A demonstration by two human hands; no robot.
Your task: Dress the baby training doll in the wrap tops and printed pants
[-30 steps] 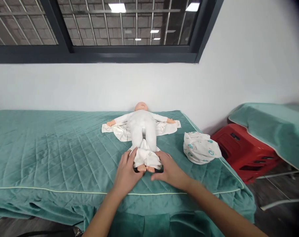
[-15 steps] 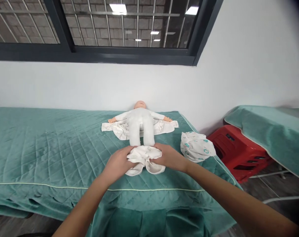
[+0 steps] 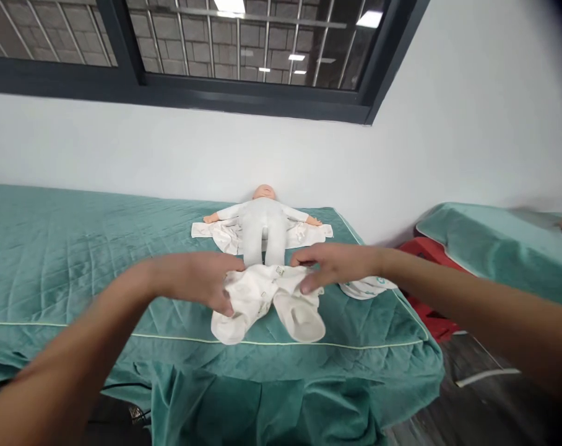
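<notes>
White pants (image 3: 257,286) hid the feet of the doll (image 3: 263,217); blurred left hand (image 3: 200,279) and right hand (image 3: 341,263) faced inward, thumbs and fingers apart.

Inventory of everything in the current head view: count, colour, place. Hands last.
Doll: 1, white body, on bed near wall
Footed garment: 1, white printed, between hands
Spread cloth: 1, white, under doll
Cloth bundle: 1, white/teal, bed's right side
Bed cover: 1, green, centre
Second cover: 1, green, far right
Plastic item: 1, red, between covers
Window: 1, dark-framed, barred, top
Wall: 1, white, behind bed
Floor: 1, dark, below
Cable: at least 1, black, lower left
Strip: 1, whitish, lower right
Edge object: 1, unclear, far right
Hands: 2, bare, left and right at footed garment
</notes>
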